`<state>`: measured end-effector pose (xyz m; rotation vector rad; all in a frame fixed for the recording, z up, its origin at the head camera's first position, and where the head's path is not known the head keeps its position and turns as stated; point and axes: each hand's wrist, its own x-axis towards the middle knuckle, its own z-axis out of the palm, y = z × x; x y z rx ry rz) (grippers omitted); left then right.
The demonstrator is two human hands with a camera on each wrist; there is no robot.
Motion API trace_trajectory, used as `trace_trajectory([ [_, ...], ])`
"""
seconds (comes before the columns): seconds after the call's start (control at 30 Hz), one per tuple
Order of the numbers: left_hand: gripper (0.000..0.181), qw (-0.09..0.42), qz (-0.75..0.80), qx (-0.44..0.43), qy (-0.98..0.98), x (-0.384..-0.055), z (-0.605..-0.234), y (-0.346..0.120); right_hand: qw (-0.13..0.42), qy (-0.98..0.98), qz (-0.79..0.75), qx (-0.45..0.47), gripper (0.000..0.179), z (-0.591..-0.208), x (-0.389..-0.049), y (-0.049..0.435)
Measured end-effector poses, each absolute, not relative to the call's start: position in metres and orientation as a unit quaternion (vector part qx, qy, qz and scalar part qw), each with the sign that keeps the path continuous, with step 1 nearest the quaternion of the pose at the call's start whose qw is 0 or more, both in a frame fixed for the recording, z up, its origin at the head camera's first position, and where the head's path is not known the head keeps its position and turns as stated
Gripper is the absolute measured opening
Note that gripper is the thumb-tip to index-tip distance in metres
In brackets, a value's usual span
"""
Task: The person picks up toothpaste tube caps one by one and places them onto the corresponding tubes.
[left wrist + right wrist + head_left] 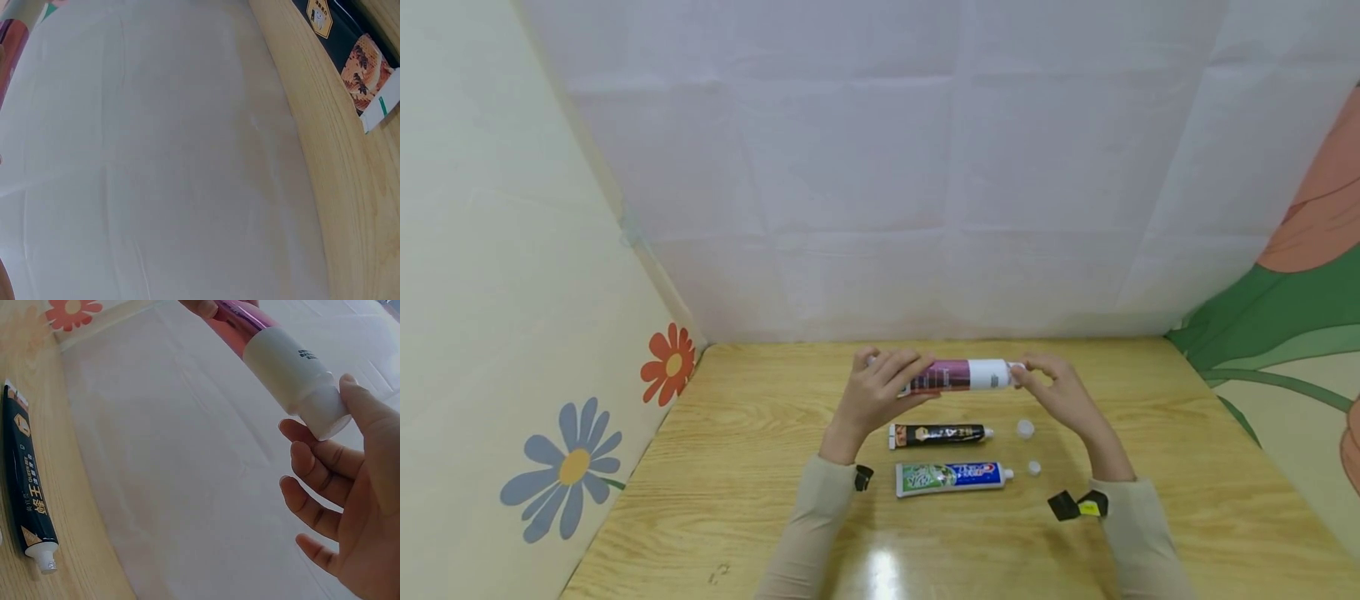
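My left hand [883, 396] grips a purple-and-white toothpaste tube [955, 375] near its left end, holding it level above the table. At the tube's other end, the thumb and forefinger of my right hand [1063, 400] pinch the white cap [326, 412], while the other fingers are loosely bent beside it in the right wrist view. Below the raised tube lies a black toothpaste tube [940, 435], its white nozzle uncapped. Closer to me is a green-and-blue toothpaste tube [951, 477], also uncapped. The left wrist view shows little of the left hand.
Two loose white caps, a larger cap [1025, 429] and a smaller cap [1034, 468], lie right of the nozzles. The wooden table [737, 467] meets a white sheet [880, 208] at the back. Walls with painted flowers stand at both sides.
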<state>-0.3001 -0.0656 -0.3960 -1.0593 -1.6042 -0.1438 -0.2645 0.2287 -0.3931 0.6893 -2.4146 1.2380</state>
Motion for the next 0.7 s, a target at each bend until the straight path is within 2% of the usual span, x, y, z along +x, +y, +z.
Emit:
trace_trajectory([
  [0.2, 0.061, 0.571, -0.059, -0.453, -0.682, -0.2996, -0.3956, -0.0647, 0.177, -0.854, 0.427, 0.238, 0.027, -0.3942, -0.2652, 0.2285],
  [0.4, 0.061, 0.568, -0.059, -0.452, -0.685, -0.2982, -0.3951, -0.0638, 0.183, -0.854, 0.422, 0.241, 0.025, -0.3940, -0.2646, 0.2281],
  [0.53, 0.061, 0.571, -0.059, -0.452, -0.683, -0.2980, -0.3950, -0.0632, 0.167, -0.858, 0.422, 0.239, 0.023, -0.3930, -0.2623, 0.2289],
  [0.7, 0.061, 0.573, -0.063, -0.451, -0.682, -0.2982, -0.3943, -0.0638, 0.142, -0.851, 0.445, 0.238, 0.030, -0.3934, -0.2617, 0.2315],
])
